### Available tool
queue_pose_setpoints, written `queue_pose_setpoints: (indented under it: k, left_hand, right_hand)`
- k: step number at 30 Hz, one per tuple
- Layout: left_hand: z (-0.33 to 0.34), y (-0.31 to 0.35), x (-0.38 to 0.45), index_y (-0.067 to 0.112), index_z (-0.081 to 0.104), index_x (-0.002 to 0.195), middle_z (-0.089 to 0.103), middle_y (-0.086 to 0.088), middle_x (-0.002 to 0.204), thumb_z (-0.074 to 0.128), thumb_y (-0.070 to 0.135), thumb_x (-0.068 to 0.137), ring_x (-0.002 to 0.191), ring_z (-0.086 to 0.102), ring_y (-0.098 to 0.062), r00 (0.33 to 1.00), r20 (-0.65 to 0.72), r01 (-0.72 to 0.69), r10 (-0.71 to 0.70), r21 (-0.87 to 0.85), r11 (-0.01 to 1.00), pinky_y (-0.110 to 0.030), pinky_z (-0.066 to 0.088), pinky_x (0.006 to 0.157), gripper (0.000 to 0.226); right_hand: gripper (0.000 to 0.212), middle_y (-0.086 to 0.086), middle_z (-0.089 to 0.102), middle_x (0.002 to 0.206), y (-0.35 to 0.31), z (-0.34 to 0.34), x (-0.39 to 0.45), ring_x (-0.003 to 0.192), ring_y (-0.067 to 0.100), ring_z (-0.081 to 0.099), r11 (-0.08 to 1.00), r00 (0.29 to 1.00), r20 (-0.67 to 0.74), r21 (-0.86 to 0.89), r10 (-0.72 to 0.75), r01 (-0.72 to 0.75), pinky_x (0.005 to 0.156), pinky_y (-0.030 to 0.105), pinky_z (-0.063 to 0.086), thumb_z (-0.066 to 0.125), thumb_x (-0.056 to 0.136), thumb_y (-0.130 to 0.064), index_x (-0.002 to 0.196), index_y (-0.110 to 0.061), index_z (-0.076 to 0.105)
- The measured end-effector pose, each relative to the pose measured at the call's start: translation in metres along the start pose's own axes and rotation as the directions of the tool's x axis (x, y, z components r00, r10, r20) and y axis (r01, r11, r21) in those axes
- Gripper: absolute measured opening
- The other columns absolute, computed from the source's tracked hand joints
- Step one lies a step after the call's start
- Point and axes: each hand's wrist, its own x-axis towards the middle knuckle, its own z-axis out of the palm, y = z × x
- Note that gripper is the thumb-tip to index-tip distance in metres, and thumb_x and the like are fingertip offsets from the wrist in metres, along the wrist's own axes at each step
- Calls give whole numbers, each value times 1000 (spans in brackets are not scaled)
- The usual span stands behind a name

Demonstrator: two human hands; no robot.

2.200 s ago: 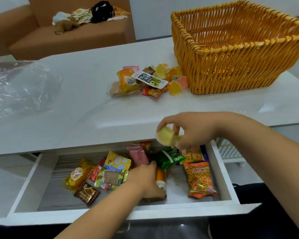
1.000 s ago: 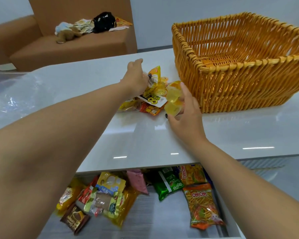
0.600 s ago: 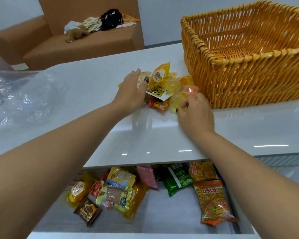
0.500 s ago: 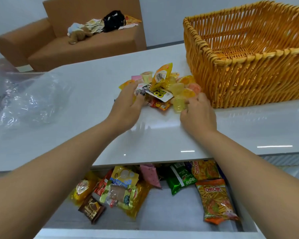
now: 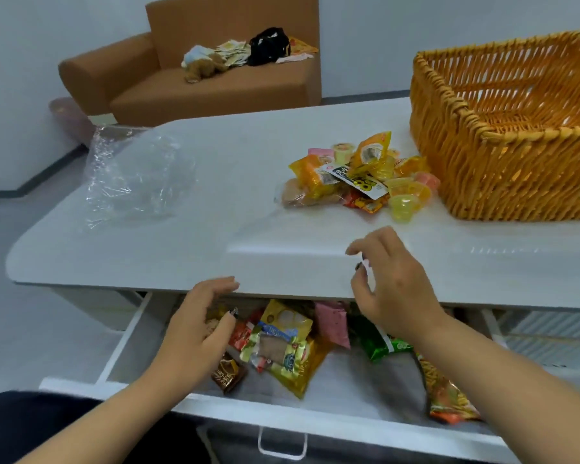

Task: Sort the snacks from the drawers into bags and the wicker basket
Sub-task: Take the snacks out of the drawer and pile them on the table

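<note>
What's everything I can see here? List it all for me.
wicker basket: one, orange, right on the table
table: one, white
snack pile: several, mostly yellow and orange, on the table beside the basket
plastic bag: one, clear, left on the table
drawer: one, white, pulled open under the table
drawer snacks: several, mixed colours, in the drawer
sofa: one, brown, behind, with oddments on it
left hand: empty, over the drawer
right hand: empty, at the table edge
</note>
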Motion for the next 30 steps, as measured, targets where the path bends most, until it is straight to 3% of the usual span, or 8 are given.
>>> queue_pose_setpoints:
  k: [3, 6, 9, 12, 17, 25, 28, 30]
  left_hand:
    - [-10, -6, 0, 32, 68, 99, 64, 23, 108, 57, -13, 83, 105, 60, 4, 999, -40, 0, 0, -2, 1000, -16, 49, 91, 48]
    - [-18, -7, 9, 25, 70, 96, 68, 13, 93, 58, -4, 86, 88, 62, -2, 999, -5, 39, -38, 31, 999, -9, 46, 72, 33]
    - [-24, -32, 20, 27, 64, 112, 64, 11, 109, 59, 11, 90, 97, 60, -2, 953, 225, 159, -202, 195, 968, -14, 46, 83, 28]
    - [-25, -69, 30, 19, 53, 132, 55, -1, 129, 62, 24, 86, 114, 57, -17, 852, 336, 277, -401, 361, 891, -30, 49, 96, 47]
    - [-10, -108, 41, 14, 29, 149, 34, -18, 148, 68, 36, 84, 134, 40, -34, 673, 396, 312, -625, 614, 725, -40, 38, 110, 78]
    - [9, -112, 51, 11, 49, 136, 54, -12, 135, 71, 37, 85, 124, 50, -29, 661, 406, 300, -631, 628, 718, -34, 47, 99, 61]
    - [14, -109, 52, 13, 59, 120, 62, -7, 118, 67, 26, 88, 106, 60, -23, 685, 413, 252, -600, 638, 728, -32, 53, 88, 35]
    - [16, -107, 52, 15, 62, 106, 64, -5, 109, 65, 23, 88, 96, 62, -21, 705, 404, 252, -582, 625, 739, -32, 54, 82, 20]
  right_hand:
    - [15, 12, 55, 80, -47, 14, -7, 64, 24, 48, 963, 958, 107, 70, -266, 260, 50, 29, 38, 56, 76, 4, 88, 0, 64]
    - [9, 10, 56, 79, -70, 39, -27, 64, 23, 47, 949, 914, 254, 99, -316, 300, 49, 30, 39, 56, 78, 1, 81, -1, 65]
    - [9, 4, 54, 96, -68, 61, -46, 72, 19, 51, 990, 907, 404, 116, -123, 82, 52, 22, 40, 56, 80, -7, 87, -7, 63]
    - [14, -3, 50, 107, -58, 73, -51, 84, 16, 55, 993, 862, 501, 44, 77, -114, 56, 27, 49, 61, 82, -14, 96, -15, 60]
    - [38, -4, 42, 132, -63, 77, -53, 117, 17, 46, 994, 672, 733, -89, 108, -62, 89, 29, 46, 49, 91, -31, 128, -23, 47]
    - [74, 7, 24, 151, -83, 140, -28, 137, 31, 24, 856, 468, 724, -356, 507, -376, 110, 43, 28, 53, 88, -46, 149, -22, 20]
    - [60, 9, 34, 144, -84, 147, -28, 134, 30, 31, 830, 429, 716, -414, 551, -374, 107, 41, 31, 51, 91, -40, 143, -20, 30]
    - [39, 8, 45, 131, -78, 142, -32, 119, 28, 46, 820, 469, 679, -394, 564, -416, 94, 35, 43, 54, 91, -37, 126, -22, 48]
